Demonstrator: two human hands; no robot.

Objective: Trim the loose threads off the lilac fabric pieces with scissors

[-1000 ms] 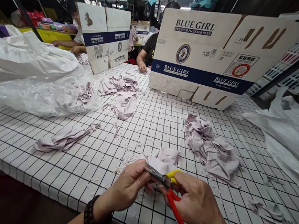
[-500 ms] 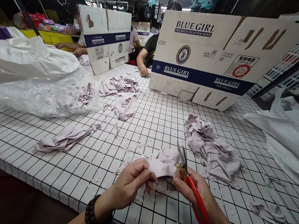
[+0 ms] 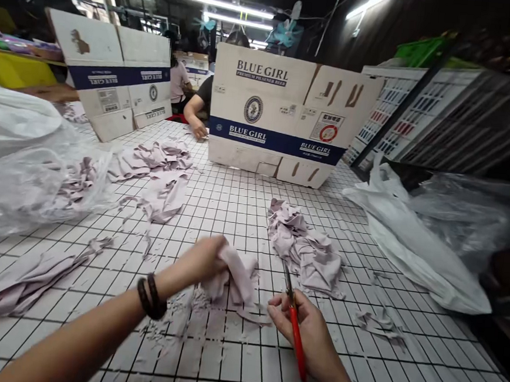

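Note:
My left hand [image 3: 200,260], a dark bead bracelet at its wrist, is closed on a pale lilac fabric piece [image 3: 239,275], lifting part of it off the table; motion blurs the fingers. My right hand [image 3: 304,321] holds scissors [image 3: 295,335] with red handles, their blades pointing away from me and looking closed. Between the hands a thin strip of fabric [image 3: 254,316] trails on the table. Small cloth snippets [image 3: 169,319] lie scattered beneath my left hand. Beyond my right hand sits a crumpled heap of lilac fabric pieces [image 3: 306,248].
The table has a white grid-patterned cover [image 3: 224,359]. More lilac fabric [image 3: 161,195] and a clear plastic bag [image 3: 21,190] lie left, a white plastic bag [image 3: 410,238] right. Cardboard sheets [image 3: 283,111] stand across the back, with another person's hand [image 3: 199,129] beside one.
My left hand has raised and swung the fabric piece away from the scissors. The scissor blades, apart before, now look together. The view has turned to the right.

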